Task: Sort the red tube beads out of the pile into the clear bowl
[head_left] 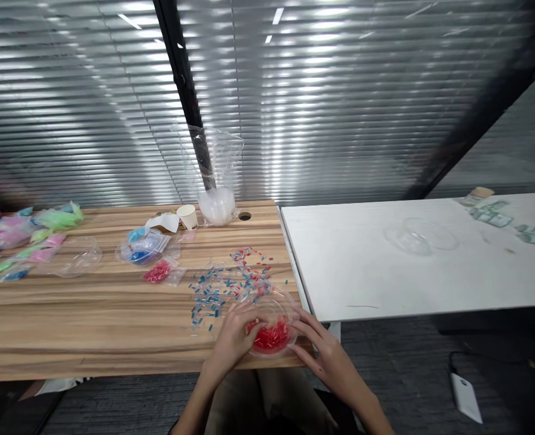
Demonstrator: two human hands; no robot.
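Note:
A clear plastic bowl (289,296) stands at the table's front edge, with a heap of small red tube-like pieces (274,337) inside. My left hand (235,333) reaches over its left rim, thumb and fingertips pinched together at the red pieces; anything between them is too small to make out. Against the bowl's right side, my right hand (324,353) grips it with its fingers and thumb. Just beyond the bowl, blue pieces (208,296) and loose red pieces (249,257) lie scattered on the wood-grain table (113,329).
Farther left are a bag of red pieces (157,272), a clear bowl with blue bags (142,249), a paper cup (187,216) and colourful bags (8,232). A bag of white material (217,206) stands behind. The adjoining white table (340,266) holds clear plastic lids (407,237).

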